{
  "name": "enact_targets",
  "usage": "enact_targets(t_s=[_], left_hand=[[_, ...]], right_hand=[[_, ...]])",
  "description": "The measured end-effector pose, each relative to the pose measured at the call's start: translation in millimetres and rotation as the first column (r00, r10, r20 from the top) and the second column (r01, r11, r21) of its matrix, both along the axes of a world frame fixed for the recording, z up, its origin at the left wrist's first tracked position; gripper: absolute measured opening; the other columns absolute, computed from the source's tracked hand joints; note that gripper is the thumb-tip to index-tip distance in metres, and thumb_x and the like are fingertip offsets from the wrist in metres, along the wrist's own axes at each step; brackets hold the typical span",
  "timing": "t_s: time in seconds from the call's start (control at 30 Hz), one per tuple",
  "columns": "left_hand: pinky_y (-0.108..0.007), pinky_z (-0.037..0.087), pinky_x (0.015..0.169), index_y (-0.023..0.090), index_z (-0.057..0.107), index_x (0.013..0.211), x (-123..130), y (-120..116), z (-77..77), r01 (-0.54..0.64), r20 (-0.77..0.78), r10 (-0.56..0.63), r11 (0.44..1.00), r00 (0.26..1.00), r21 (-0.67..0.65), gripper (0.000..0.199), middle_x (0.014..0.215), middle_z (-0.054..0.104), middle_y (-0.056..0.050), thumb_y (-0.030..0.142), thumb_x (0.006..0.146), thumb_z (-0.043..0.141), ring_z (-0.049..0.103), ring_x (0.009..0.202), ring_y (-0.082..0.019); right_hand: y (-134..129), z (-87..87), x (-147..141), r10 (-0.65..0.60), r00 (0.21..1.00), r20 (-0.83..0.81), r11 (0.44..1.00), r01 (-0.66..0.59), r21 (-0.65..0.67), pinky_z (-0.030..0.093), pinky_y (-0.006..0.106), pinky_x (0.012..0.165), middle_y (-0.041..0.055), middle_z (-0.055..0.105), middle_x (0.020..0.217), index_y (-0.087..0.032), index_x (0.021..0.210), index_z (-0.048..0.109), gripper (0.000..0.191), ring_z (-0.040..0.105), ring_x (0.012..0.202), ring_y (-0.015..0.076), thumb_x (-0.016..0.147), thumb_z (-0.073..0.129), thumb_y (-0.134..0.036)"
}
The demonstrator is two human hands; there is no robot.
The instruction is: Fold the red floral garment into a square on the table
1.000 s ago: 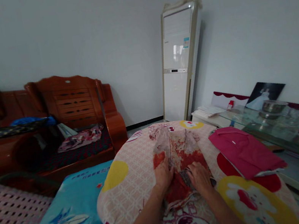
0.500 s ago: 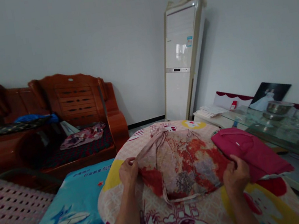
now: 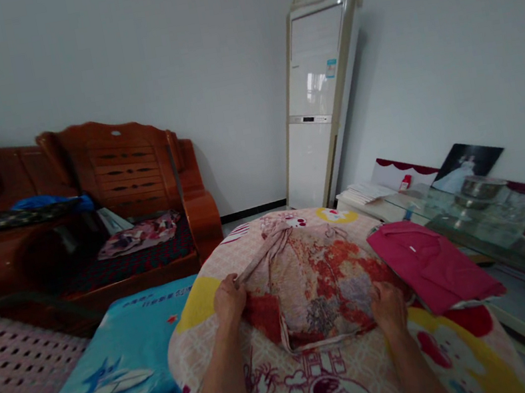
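A thin patterned garment (image 3: pixel 317 288) in rust red, beige and grey lies partly spread on the round table, its far left part bunched and twisted. My left hand (image 3: pixel 230 300) pinches its left edge, where a narrow strip of the cloth runs up to the bunched part. My right hand (image 3: pixel 388 306) is closed on the garment's lower right side, fingers curled over the cloth; the fingertips are partly hidden. Just right of that hand lies a folded crimson garment (image 3: pixel 431 261), apart from it.
A cartoon-print cloth (image 3: pixel 320 383) covers the round table. At left stand a chair with a blue dolphin cushion (image 3: pixel 119 364) and a pink woven basket (image 3: pixel 24 374). A wooden sofa (image 3: pixel 124 160) and a tall air conditioner (image 3: pixel 305 107) are behind. A glass-topped cabinet (image 3: pixel 477 233) flanks the right.
My right hand has moved left, from the garment's right edge onto its lower right part. My left hand stays at the left edge. The view has shifted slightly.
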State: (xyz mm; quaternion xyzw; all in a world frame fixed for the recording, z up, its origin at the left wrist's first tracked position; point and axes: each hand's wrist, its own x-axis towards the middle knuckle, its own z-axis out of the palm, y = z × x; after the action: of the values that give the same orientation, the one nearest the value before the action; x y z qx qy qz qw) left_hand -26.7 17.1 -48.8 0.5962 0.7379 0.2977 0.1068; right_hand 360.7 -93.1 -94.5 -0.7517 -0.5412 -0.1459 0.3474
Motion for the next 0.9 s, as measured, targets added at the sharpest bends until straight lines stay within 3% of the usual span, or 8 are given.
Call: enact_targets(t_s=[0.1,0.17,0.27,0.33,0.5,0.63,0.77,0.9], left_hand=[[-0.03,0.049,0.077,0.018,0.07,0.109,-2,1,1.0,0.022,-0.044,-0.023,0.999,0.999,-0.033,0.029,0.103,0.074,-0.013,0.025,0.086,0.052,0.069,0.098,-0.027],[-0.03,0.049,0.073,0.018,0.071,0.103,-3,1,2.6,0.026,-0.054,-0.029,0.998,0.998,-0.059,0.027,0.099,0.075,-0.013,0.027,0.087,0.051,0.069,0.095,-0.027],[-0.03,0.048,0.071,0.018,0.072,0.102,-4,2,4.2,0.013,-0.053,-0.017,0.997,0.998,-0.075,0.028,0.097,0.075,-0.013,0.028,0.087,0.051,0.069,0.094,-0.028],[-0.03,0.048,0.072,0.018,0.072,0.104,-3,2,4.6,0.01,-0.041,-0.013,0.997,0.999,-0.073,0.028,0.098,0.075,-0.013,0.028,0.086,0.052,0.069,0.095,-0.028],[-0.028,0.048,0.076,0.021,0.07,0.108,-1,-2,7.7,0.088,-0.011,-0.09,0.991,0.996,-0.103,0.031,0.101,0.075,-0.01,0.027,0.08,0.06,0.069,0.097,-0.027],[-0.028,0.05,0.087,0.02,0.063,0.123,-6,-15,8.2,0.253,0.095,-0.25,0.967,0.964,-0.026,0.054,0.111,0.073,-0.008,0.016,0.069,0.065,0.068,0.103,-0.024],[-0.03,0.05,0.096,0.017,0.055,0.133,-15,-29,3.6,0.36,0.301,-0.366,0.93,0.88,0.079,0.075,0.117,0.072,-0.006,0.002,0.059,0.056,0.066,0.107,-0.02],[-0.033,0.051,0.098,0.016,0.062,0.124,-21,-33,-1.4,0.32,0.456,-0.359,0.933,0.814,0.162,0.07,0.116,0.072,-0.007,0.001,0.057,0.048,0.065,0.109,-0.021]], right_hand=[[-7,8.7,0,0.049,0.995,-0.09,0.998,-0.052,-0.036,0.051,0.033,0.08,0.0096,0.074,0.085,-0.022,0.08,0.074,0.03,0.066,0.082,0.0228,0.074,0.045,-0.019],[-15,12.5,0,0.182,0.965,-0.188,0.975,-0.201,-0.091,0.053,0.033,0.079,0.0065,0.075,0.082,-0.024,0.077,0.075,0.032,0.069,0.08,0.0219,0.068,0.046,-0.017],[-29,12.9,-4,0.421,0.867,-0.268,0.881,-0.461,-0.108,0.052,0.038,0.09,0.0068,0.077,0.097,-0.024,0.081,0.077,0.036,0.07,0.094,0.0239,0.061,0.049,-0.016],[-40,11.8,-10,0.502,0.82,-0.275,0.831,-0.545,-0.11,0.05,0.043,0.097,0.0096,0.074,0.11,-0.024,0.087,0.079,0.035,0.067,0.105,0.0263,0.063,0.053,-0.017],[-54,10.5,-36,0.578,0.759,-0.299,0.766,-0.631,-0.123,0.044,0.051,0.104,0.0115,0.071,0.118,-0.024,0.09,0.078,0.027,0.062,0.115,0.0274,0.073,0.058,-0.02],[-54,8.1,-55,0.632,0.713,-0.303,0.727,-0.681,-0.087,0.045,0.049,0.103,0.0129,0.07,0.12,-0.022,0.095,0.077,0.025,0.06,0.118,0.0279,0.074,0.064,-0.024],[-53,7.6,-65,0.621,0.734,-0.276,0.749,-0.659,-0.068,0.046,0.046,0.103,0.0112,0.071,0.117,-0.023,0.091,0.077,0.023,0.061,0.115,0.0261,0.074,0.062,-0.019],[-54,9.6,-71,0.596,0.77,-0.228,0.786,-0.618,-0.031,0.049,0.043,0.099,0.0088,0.073,0.11,-0.023,0.083,0.074,0.028,0.064,0.107,0.0234,0.075,0.051,-0.009]])
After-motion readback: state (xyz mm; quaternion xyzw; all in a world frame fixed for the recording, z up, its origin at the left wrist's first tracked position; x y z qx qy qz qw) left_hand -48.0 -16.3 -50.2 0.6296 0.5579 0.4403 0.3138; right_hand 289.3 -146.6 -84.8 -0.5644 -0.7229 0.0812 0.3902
